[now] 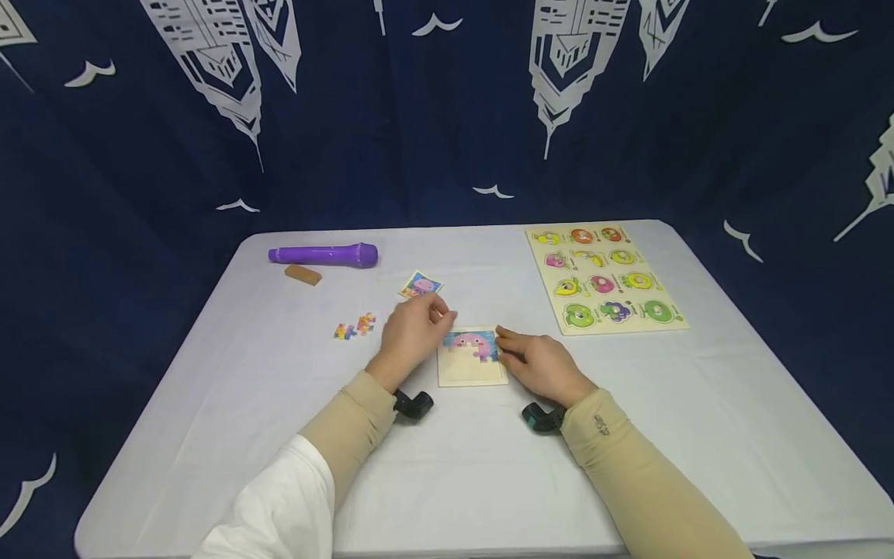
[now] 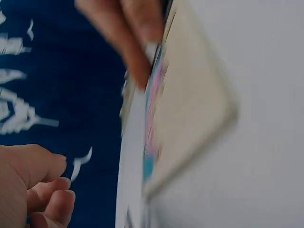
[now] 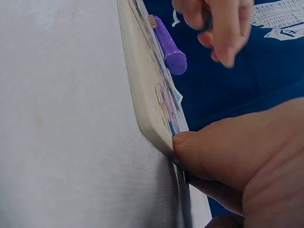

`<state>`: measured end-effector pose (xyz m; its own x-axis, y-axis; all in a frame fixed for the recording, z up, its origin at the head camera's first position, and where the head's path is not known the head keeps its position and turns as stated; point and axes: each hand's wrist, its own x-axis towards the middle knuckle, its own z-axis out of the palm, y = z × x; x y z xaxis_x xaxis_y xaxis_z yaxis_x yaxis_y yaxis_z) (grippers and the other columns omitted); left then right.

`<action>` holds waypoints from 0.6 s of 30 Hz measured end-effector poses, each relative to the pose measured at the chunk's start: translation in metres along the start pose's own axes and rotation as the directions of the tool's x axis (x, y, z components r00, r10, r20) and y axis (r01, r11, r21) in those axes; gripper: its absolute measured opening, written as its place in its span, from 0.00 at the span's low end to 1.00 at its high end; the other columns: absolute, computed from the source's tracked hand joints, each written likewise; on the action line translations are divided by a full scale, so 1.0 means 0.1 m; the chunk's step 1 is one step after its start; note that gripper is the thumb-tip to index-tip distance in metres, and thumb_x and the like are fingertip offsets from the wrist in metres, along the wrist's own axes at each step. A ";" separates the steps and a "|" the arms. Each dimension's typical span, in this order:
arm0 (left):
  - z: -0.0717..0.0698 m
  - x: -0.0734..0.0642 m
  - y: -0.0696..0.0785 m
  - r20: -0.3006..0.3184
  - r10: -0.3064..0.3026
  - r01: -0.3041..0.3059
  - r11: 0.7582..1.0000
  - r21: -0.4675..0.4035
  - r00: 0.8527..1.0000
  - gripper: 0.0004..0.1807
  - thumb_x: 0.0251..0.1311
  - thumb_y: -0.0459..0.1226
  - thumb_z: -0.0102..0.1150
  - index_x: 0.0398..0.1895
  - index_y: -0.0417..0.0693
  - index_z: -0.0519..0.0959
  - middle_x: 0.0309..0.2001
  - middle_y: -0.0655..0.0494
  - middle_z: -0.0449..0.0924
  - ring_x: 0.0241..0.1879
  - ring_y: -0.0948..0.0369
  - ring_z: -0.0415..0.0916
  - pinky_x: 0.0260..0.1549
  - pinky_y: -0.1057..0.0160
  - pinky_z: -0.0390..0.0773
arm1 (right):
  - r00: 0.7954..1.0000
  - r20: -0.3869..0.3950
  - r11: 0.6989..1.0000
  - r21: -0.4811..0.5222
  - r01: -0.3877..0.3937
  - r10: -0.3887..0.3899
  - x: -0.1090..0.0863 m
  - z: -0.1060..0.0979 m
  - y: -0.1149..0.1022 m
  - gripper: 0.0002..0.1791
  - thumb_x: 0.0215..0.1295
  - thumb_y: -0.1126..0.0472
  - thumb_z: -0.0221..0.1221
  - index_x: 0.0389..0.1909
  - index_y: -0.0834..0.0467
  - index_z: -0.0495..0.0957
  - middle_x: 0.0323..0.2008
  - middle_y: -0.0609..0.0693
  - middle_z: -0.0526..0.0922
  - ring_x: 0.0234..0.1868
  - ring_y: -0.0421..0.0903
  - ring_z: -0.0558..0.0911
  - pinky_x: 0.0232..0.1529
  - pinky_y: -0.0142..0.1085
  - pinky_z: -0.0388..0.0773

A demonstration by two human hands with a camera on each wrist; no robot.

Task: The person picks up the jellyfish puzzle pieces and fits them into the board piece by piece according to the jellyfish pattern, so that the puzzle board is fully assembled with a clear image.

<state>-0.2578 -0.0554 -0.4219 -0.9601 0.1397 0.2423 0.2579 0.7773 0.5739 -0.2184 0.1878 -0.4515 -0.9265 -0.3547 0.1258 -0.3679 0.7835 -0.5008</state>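
A small square jigsaw puzzle board (image 1: pixel 461 376) lies in front of me, with joined pieces (image 1: pixel 475 340) of a pink and blue picture along its top and right side. The rest of its pale base is bare. At the board's right edge my right hand (image 1: pixel 541 365) grips the frame, thumb (image 3: pixel 190 147) on top. My left hand (image 1: pixel 414 330) hovers by the upper left corner. Its fingers (image 2: pixel 59 204) are loosely bent, with nothing seen between them. Several loose jigsaw pieces (image 1: pixel 366 323) lie left of that hand. Just beyond it is a small picture card (image 1: pixel 421 285).
A purple toy microphone (image 1: pixel 324 255) lies at the back left, with a small brown block (image 1: pixel 303 274) in front of it. At the back right is a large fruit puzzle board (image 1: pixel 552 264). All rest on a white-covered table (image 1: pixel 447 481) before a dark blue curtain (image 1: pixel 419 116).
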 end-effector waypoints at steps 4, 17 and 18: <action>-0.30 0.00 -0.34 -0.029 -0.132 0.133 0.991 0.019 0.991 0.14 0.65 0.51 0.65 0.41 0.52 0.82 0.33 0.57 0.85 0.31 0.57 0.80 0.28 0.59 0.72 | 1.000 0.005 1.000 0.010 -0.003 0.003 0.00 0.00 -0.01 0.23 0.73 0.55 0.61 0.65 0.58 0.79 0.70 0.48 0.75 0.70 0.54 0.75 0.67 0.54 0.72; -0.30 -0.15 -0.74 0.045 -0.278 0.273 0.957 0.103 0.959 0.27 0.54 0.61 0.72 0.36 0.48 0.80 0.31 0.53 0.81 0.31 0.55 0.76 0.26 0.60 0.70 | 1.000 -0.002 1.000 0.001 0.003 -0.003 0.01 -0.01 -0.01 0.22 0.73 0.56 0.61 0.64 0.59 0.79 0.70 0.50 0.75 0.69 0.56 0.76 0.67 0.54 0.72; -0.28 -0.15 -0.74 0.038 -0.279 0.273 0.955 0.112 0.960 0.27 0.54 0.61 0.73 0.37 0.48 0.80 0.31 0.53 0.81 0.31 0.55 0.76 0.26 0.60 0.70 | 1.000 -0.001 1.000 0.002 0.002 -0.002 0.01 0.00 0.00 0.22 0.73 0.56 0.61 0.64 0.59 0.79 0.70 0.50 0.75 0.69 0.56 0.75 0.67 0.55 0.72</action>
<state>-0.2595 -0.1324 -0.4456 -0.9973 -0.0593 0.0426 -0.0280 0.8496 0.5267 -0.2192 0.1876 -0.4512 -0.9259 -0.3556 0.1271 -0.3693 0.7817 -0.5025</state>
